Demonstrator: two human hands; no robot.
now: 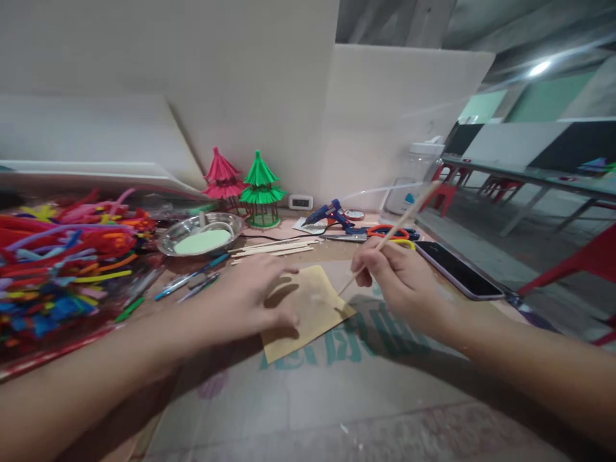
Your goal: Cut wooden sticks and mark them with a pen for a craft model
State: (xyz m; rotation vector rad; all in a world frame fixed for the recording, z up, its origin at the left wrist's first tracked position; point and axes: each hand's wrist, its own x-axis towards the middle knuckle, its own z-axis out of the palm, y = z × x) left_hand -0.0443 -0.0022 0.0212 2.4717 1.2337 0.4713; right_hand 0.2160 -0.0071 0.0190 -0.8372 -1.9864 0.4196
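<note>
A square of yellow paper (312, 308) lies tilted on the work surface in front of me. Over its left part hovers my left hand (255, 295), fingers apart and curved, with the thumb near or on the paper; contact is hard to make out. My right hand (389, 269) pinches a thin wooden stick (404, 218) like a pen. The stick's lower tip points down to the right edge of the paper, and its upper end rises toward the right. Several similar wooden sticks (274, 249) lie just beyond the paper.
Pipe cleaners (62, 256) are heaped at left, beside a metal bowl (166, 244) and pens (192, 282). Behind stand red (223, 176) and green (261, 186) paper pagodas, a glue gun (332, 213) and a plastic bottle (414, 176). Scissors (385, 232) and a phone (457, 269) lie at right.
</note>
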